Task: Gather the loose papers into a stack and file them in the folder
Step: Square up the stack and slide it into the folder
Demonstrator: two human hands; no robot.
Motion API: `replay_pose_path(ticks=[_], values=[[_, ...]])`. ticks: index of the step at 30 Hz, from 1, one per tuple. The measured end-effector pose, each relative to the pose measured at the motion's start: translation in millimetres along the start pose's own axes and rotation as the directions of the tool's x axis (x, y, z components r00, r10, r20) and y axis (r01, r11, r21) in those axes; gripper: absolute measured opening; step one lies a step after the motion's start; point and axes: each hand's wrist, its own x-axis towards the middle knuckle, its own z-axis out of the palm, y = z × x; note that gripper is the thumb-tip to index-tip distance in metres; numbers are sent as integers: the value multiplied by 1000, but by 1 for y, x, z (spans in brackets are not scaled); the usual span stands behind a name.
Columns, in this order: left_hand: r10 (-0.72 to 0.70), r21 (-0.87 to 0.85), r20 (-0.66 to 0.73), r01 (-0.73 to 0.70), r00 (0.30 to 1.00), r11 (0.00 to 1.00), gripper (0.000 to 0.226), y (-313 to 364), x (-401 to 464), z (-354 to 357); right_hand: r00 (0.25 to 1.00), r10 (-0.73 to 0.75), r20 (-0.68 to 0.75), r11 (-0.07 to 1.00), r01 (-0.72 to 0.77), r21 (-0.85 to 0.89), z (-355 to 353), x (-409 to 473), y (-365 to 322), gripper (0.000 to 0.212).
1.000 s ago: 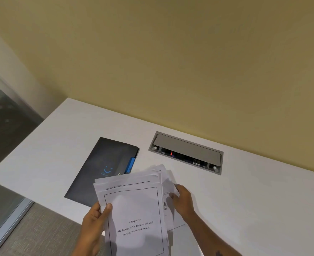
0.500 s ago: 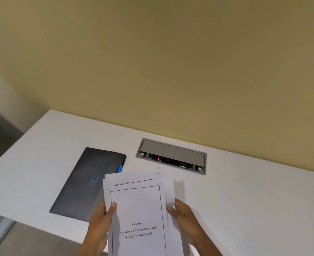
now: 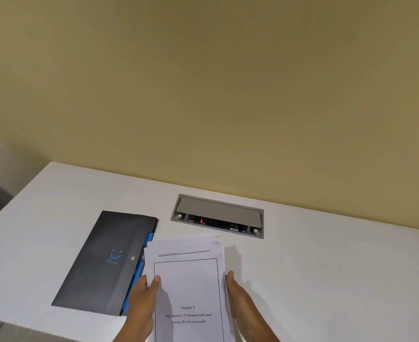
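Note:
A stack of white papers (image 3: 187, 285), its top sheet a bordered title page reading "Chapter 3", is held upright-tilted over the white table (image 3: 326, 267). My left hand (image 3: 143, 302) grips its left edge with the thumb on the top sheet. Flat against the stack's right edge presses my right hand (image 3: 239, 297). Some sheet tops are still slightly uneven. A dark grey folder (image 3: 105, 262) with a blue smile logo and blue inner edge lies closed on the table to the left, partly behind the papers.
A grey recessed cable box (image 3: 218, 215) with a half-open lid and a red light sits in the table behind the papers. A yellow wall (image 3: 203, 95) rises at the table's back edge. The table's near-left edge drops to the floor.
The fanned sheets have been pulled together into a tighter stack. My right hand moved from under the loose sheets to the stack's right edge. The view shifted left and down.

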Motion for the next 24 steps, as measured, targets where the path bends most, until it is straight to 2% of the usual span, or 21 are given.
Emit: replay_pose_path(ticks=[2,4,6,9,12,14,17,21,24], values=[[32,8,-8,-32,999,999,16,4,0,9,991,-129,-37,983,123,-139,1,-2,0,36],[72,21,16,-72,997,997,11,16,-5,19,961,-233,-146,949,192,-251,3,4,3,47],[114,71,78,-120,990,990,12,28,-11,28,929,-251,-272,952,186,-245,4,5,-6,56],[207,155,219,-243,953,958,21,39,-13,34,866,-321,-383,941,247,-231,0,-2,-24,29],[258,231,296,-331,920,915,28,43,-11,40,834,-357,-421,932,286,-225,-7,-7,-39,22],[295,236,288,-366,911,900,29,47,-15,49,813,-382,-439,923,310,-228,-7,-9,-46,16],[376,177,270,-429,886,886,22,57,-28,63,753,-429,-499,903,362,-231,-7,-9,-50,17],[471,14,279,-494,837,869,30,67,-45,73,684,-473,-555,871,457,-179,-7,-13,-50,42],[485,-80,286,-483,827,872,38,65,-50,76,646,-493,-582,848,506,-156,-7,-16,-42,43]])
